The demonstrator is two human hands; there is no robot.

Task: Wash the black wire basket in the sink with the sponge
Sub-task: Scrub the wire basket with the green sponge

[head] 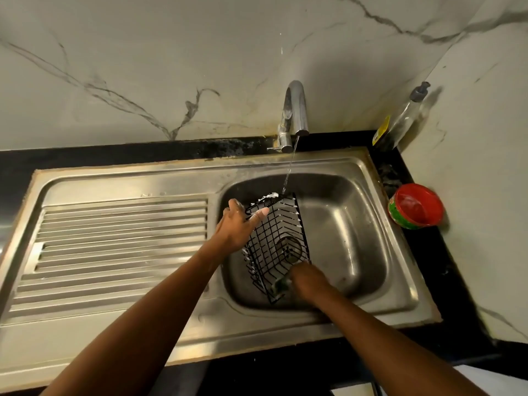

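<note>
The black wire basket stands tilted in the steel sink bowl, with white foam along its wires. My left hand grips its upper left rim, thumb across the wires. My right hand is low at the basket's near corner and holds a green sponge against the wire; its fingers are blurred. A thin stream of water falls from the tap onto the basket's far edge.
The chrome tap stands behind the bowl. A ribbed draining board lies to the left. On the black counter at the right sit a red tub and a clear pump bottle. Marble walls close off the back and right.
</note>
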